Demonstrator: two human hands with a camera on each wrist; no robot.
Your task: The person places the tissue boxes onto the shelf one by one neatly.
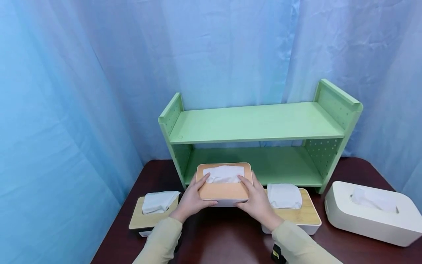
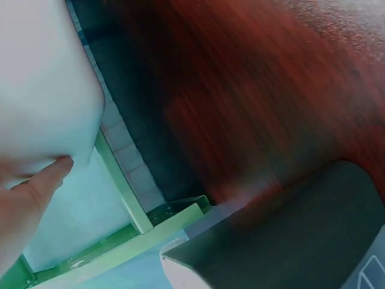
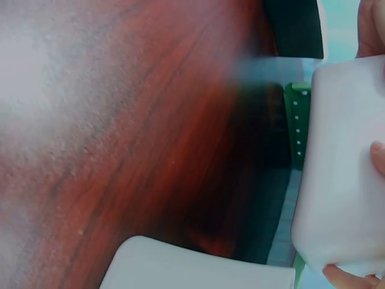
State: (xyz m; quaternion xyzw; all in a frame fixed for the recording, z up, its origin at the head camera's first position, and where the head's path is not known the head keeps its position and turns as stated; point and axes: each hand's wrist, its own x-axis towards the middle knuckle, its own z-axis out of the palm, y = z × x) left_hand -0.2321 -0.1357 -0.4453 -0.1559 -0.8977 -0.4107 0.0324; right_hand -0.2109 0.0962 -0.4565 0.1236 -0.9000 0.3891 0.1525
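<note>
A tissue box with a light orange-brown lid and a white body is held between both hands in front of the green shelf's lower level. A white tissue sticks out of its slot. My left hand grips its left end, while my right hand grips the right end. Both thumbs lie along the near side, with fingers over the ends and top. In the left wrist view the white body of the box shows above the shelf's edge. The right wrist view has its underside with fingertips at the edges.
A green two-level shelf stands at the back of the dark red table. Left sits a black tissue box with a wooden lid. On the right are a white wooden-lidded tissue box and a larger cream one. Blue curtains hang behind.
</note>
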